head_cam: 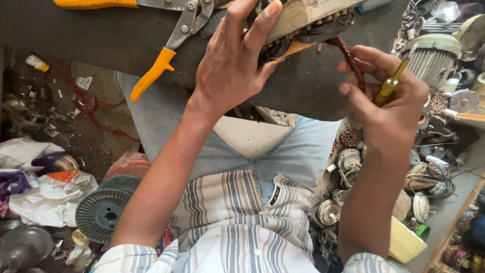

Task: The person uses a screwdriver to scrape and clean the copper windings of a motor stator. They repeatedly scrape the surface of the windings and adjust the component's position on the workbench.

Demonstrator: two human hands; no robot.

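Note:
My left hand (232, 63) presses down on a round motor stator with copper windings (283, 43) that lies on a dark work board (126, 40) across my lap. A wooden block (303, 15) rests over the stator. My right hand (391, 98) grips a yellow-handled screwdriver (389, 83) and also pinches a reddish-brown bundle of winding wire (351, 58) that curves out of the stator's right side.
Yellow-handled metal shears (166, 48) lie on the board to the left. Motor parts and wound stators (348, 151) crowd the floor at right, beside a ribbed motor housing (432, 58). At left lie a dark plastic spool (103, 210), white bags (45, 197) and loose red wire.

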